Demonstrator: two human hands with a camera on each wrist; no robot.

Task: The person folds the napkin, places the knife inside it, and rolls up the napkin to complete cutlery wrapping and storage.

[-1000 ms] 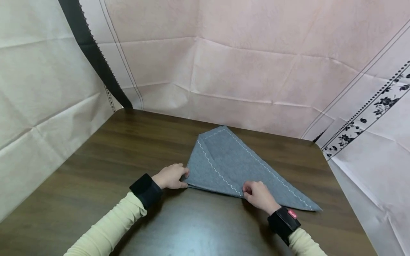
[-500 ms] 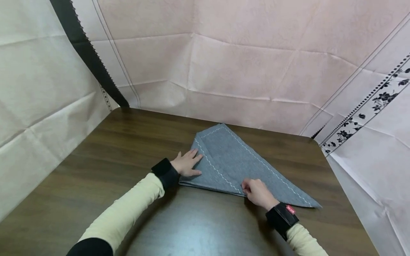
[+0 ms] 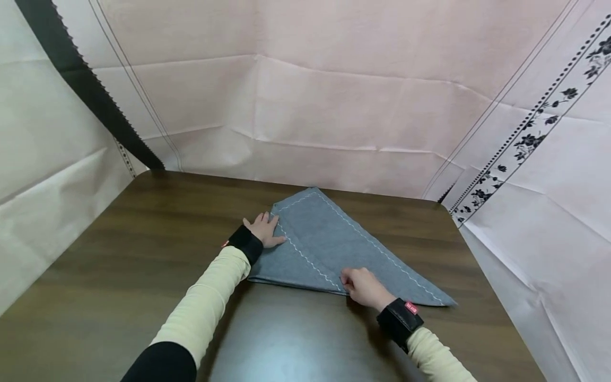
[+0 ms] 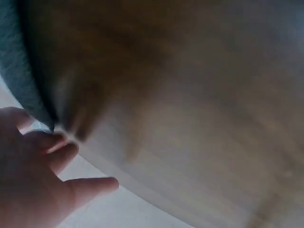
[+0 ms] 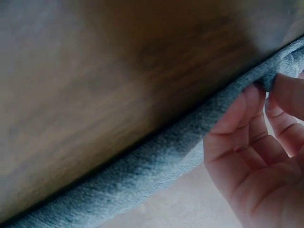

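Cloth (image 3: 329, 246): grey, white-stitched, folded to a triangle, flat on desk (image 3: 119, 276). Left hand (image 3: 264, 229) spread flat on its left edge; right hand (image 3: 361, 285) pinching near fold, thumb-and-finger grip confirmed in right wrist view only.

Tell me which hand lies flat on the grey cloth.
The left hand: fingers spread flat on the grey cloth. The right hand pinches its near edge instead.

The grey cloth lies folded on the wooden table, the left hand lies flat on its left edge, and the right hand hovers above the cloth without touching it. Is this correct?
Not quite. The right hand does not hover: the right wrist view shows its fingers pinching the cloth's near edge. The left hand does lie flat on the left edge, on the wooden table.
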